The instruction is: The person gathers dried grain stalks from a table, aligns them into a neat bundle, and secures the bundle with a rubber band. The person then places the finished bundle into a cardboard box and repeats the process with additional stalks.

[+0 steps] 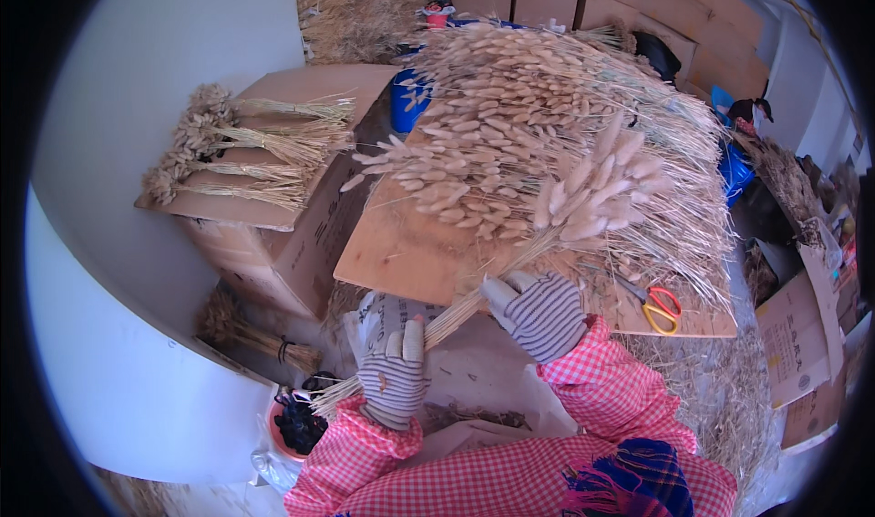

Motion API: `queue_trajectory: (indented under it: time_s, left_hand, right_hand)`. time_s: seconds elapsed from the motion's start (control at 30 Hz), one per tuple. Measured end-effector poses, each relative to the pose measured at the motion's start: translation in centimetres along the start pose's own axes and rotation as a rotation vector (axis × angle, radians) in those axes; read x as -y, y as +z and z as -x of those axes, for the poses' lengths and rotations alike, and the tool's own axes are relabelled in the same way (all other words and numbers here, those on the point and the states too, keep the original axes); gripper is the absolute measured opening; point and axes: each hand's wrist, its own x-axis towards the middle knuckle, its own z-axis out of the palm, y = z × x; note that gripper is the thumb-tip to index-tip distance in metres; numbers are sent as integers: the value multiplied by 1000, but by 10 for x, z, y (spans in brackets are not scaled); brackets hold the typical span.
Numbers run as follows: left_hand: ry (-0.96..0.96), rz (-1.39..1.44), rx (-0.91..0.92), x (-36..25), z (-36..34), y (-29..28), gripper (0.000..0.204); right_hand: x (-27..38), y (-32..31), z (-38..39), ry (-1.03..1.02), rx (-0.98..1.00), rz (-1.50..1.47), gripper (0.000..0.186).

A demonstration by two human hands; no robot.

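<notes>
My left hand [394, 378], in a striped glove, is closed round the lower stems of a bundle [603, 191] of pale, fluffy grass heads on long straw stems. My right hand [536, 309], gloved alike, grips the same bundle higher up, below the heads. The bundle slants up to the right over a wooden board [392, 253], where a large pile of similar dried grass [510, 88] lies. Scissors [663, 312] with red and yellow handles rest on the board just right of my right hand.
Tied bundles [264, 175] lie on cardboard boxes [237, 248] at left, beside a white wall. Below are another bundle [273, 344] and a pink bucket [283, 426] of dark items. A blue barrel [408, 102] stands behind the board; more cardboard [793, 335] leans at right.
</notes>
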Motion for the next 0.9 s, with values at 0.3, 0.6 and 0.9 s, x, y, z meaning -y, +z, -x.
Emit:
queue_trajectory:
  time_s: [0.3,0.6,0.9]
  left_hand:
    - [52,-43,10,3,-1,-4,51]
    - [93,-126,-14,3,0,-1,36]
    - [114,-100,-7,4,-1,-8,40]
  right_hand:
    - [-9,-5,-10,-8,145,-89,18]
    - [-17,-7,-20,-113,430,-30,19]
    - [-22,-3,-14,-125,328,-128,21]
